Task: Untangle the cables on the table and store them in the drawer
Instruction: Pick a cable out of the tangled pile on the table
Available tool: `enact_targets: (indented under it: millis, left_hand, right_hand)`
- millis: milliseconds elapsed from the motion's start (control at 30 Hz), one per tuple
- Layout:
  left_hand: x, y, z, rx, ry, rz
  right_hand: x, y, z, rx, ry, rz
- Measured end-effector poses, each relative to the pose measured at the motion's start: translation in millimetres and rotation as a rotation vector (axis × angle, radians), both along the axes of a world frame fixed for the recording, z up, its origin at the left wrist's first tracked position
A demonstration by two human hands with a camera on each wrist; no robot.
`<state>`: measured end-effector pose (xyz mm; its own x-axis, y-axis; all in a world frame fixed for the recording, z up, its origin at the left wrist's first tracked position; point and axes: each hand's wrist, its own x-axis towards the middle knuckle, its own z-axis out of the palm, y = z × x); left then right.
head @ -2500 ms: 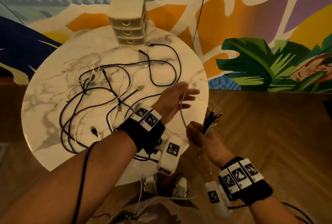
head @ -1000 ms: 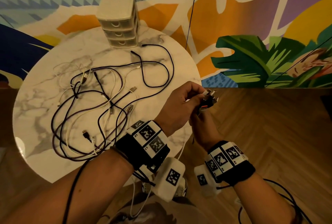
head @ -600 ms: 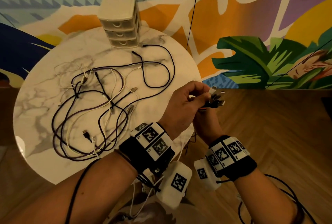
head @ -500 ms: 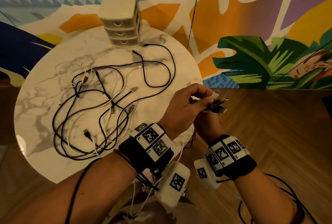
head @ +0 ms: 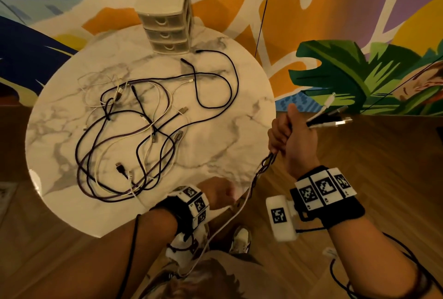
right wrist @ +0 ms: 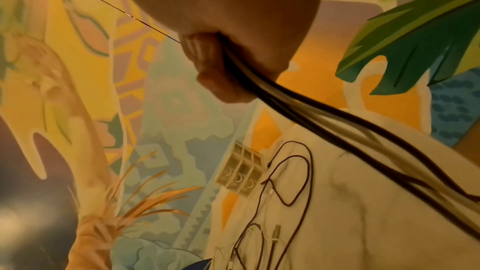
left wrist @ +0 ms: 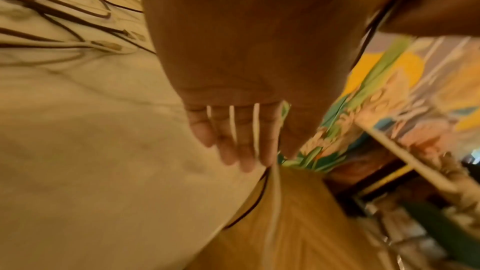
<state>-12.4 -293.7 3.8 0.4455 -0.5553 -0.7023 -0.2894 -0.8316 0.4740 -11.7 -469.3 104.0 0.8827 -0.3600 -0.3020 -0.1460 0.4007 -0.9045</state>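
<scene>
My right hand (head: 292, 135) is off the table's right edge, fist closed round a bundle of black and white cables (head: 263, 169). Their plug ends (head: 335, 119) stick out to the right of the fist. In the right wrist view the bundle (right wrist: 311, 116) leaves the curled fingers (right wrist: 215, 69) and trails down to the right. The strands hang to my left hand (head: 220, 197) at the table's near edge. That hand (left wrist: 233, 137) is blurred, fingers nearly straight, and the cables (left wrist: 272, 202) run on past the fingertips. A tangle of cables (head: 134, 135) lies on the marble table (head: 227, 135).
A cream three-drawer unit (head: 165, 11) stands at the table's far edge, drawers closed; it also shows in the right wrist view (right wrist: 241, 174). A loose black cable loop (head: 223, 83) lies in front of it. A thin dark line (head: 263, 6) hangs beside the table. My shoes (head: 242, 238) are on the wood floor.
My left hand has let go of the plug ends and dropped down along the hanging cables to the table's near edge. The right hand has moved right, still gripping the bundle.
</scene>
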Motion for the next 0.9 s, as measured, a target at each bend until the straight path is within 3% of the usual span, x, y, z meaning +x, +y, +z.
enact_targets:
  millis: [100,267,333,533,600,733,800,900]
  left_hand:
    - [-9,39,-2,0.358,-0.212,-0.237]
    - [-17,81,22,0.497,-0.303,-0.591]
    - [-11,85,29,0.542,-0.244,-0.675]
    - [19,95,32,0.425,-0.258,-0.525]
    - [30,73,39,0.27,-0.225,-0.344]
    - [38,24,62,-0.141,0.031,0.038]
    - [26,1,72,-0.239,0.128,0.032]
    - [-7,-23,52,-0.26,0.144,-0.078]
  right_hand:
    - [-1,1,-6,-0.003,0.014,0.037]
    - [-4,8,-14,-0.001,0.024,0.072]
    - [-4,10,-17,-0.003,0.033,0.079]
    - [-1,17,-22,0.01,0.068,0.117]
    - [0,16,-23,-0.008,0.088,0.126]
    - [-3,2,-16,-0.113,0.09,0.046]
    - [-5,-8,-11,-0.177,0.086,-0.024]
    - [-10,-22,-11,-0.198,0.096,-0.07]
